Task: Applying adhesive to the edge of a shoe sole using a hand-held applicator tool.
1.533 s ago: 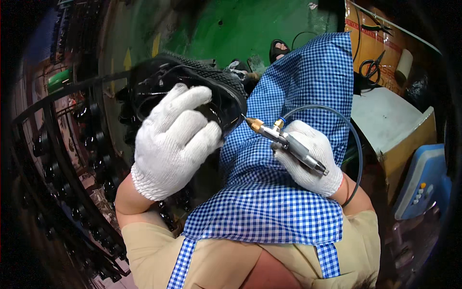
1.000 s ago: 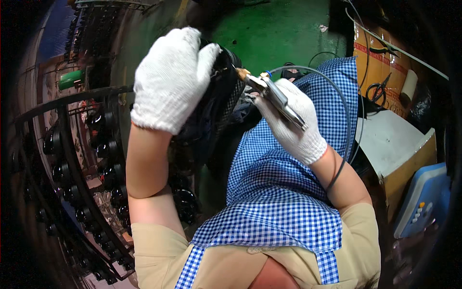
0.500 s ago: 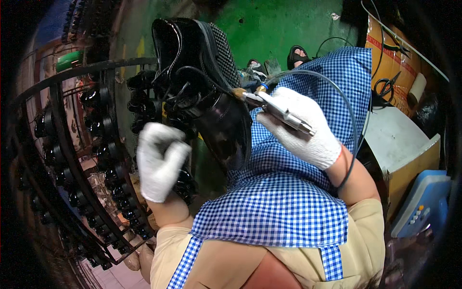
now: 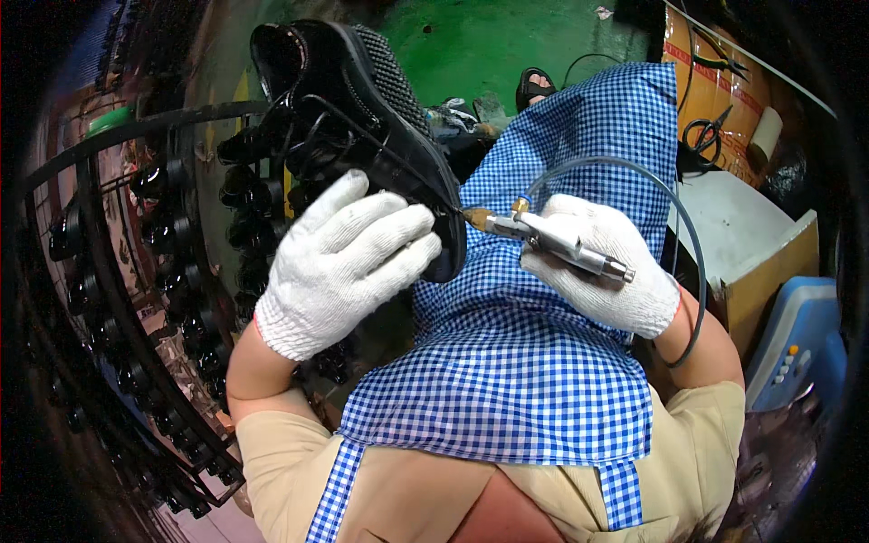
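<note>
From where I stand, a black shoe (image 4: 385,149) is tilted in front of the person, its toe nearer and its opening far left; the left hand (image 4: 348,258), white-gloved, lies over the toe from the left, fingers bent and slightly parted, though I can't tell whether they grip it; the right hand (image 4: 620,237), likewise gloved, has its fingers closed round a silver tool (image 4: 557,242), brass tip at the toe's edge. A hose (image 4: 597,161) arches over the checked apron (image 4: 534,389); a rack (image 4: 195,115) stands left, scissors (image 4: 703,140) lie far right.
</note>
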The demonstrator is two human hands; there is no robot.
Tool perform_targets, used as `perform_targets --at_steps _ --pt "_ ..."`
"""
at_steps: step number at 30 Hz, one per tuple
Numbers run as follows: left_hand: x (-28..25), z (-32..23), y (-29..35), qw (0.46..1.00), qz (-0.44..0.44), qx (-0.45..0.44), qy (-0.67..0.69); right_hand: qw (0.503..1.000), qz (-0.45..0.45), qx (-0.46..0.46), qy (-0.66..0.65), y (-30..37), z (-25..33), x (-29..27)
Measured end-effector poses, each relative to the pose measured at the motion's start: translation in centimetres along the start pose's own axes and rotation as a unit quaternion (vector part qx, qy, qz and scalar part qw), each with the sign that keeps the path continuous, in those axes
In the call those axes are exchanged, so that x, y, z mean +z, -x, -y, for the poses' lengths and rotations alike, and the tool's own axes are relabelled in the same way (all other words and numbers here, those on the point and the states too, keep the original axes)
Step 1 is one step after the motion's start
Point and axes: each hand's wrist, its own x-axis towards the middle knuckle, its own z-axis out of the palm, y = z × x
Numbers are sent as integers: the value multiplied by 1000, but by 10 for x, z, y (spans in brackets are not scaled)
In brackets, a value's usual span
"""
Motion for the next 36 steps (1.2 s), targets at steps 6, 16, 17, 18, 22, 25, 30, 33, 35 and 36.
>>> perform_targets --at_steps 6,16,17,18,22,25,30,33,35,36 --pt "-4 8 -32 999 51 -19 -1 999 -8 8 43 24 4 -7" --pt "-6 1 -57 995 20 -100 -17 992 -111 -14 55 33 -2 -14" --pt "-6 1 -59 994 25 -103 -23 991 -117 -9 61 34 -2 -16" --pt "-6 0 -62 994 30 -105 -29 990 -122 -4 67 34 -1 -18" --pt "-9 1 -76 992 17 -120 -30 986 -144 0 80 34 -1 -22" --pt "-10 0 -89 989 14 -145 -42 982 -173 4 75 29 -5 -23" --pt "-11 8 -107 981 12 -188 -53 970 -227 -2 92 11 -10 -21" --pt "-9 17 -115 977 12 -204 -68 960 -266 -24 80 -6 -16 -22" --pt "-7 24 -121 974 2 -211 -78 958 -274 -19 79 -15 -18 -22" --pt "-7 27 -122 971 4 -220 -93 957 -280 -20 78 -21 -19 -21"
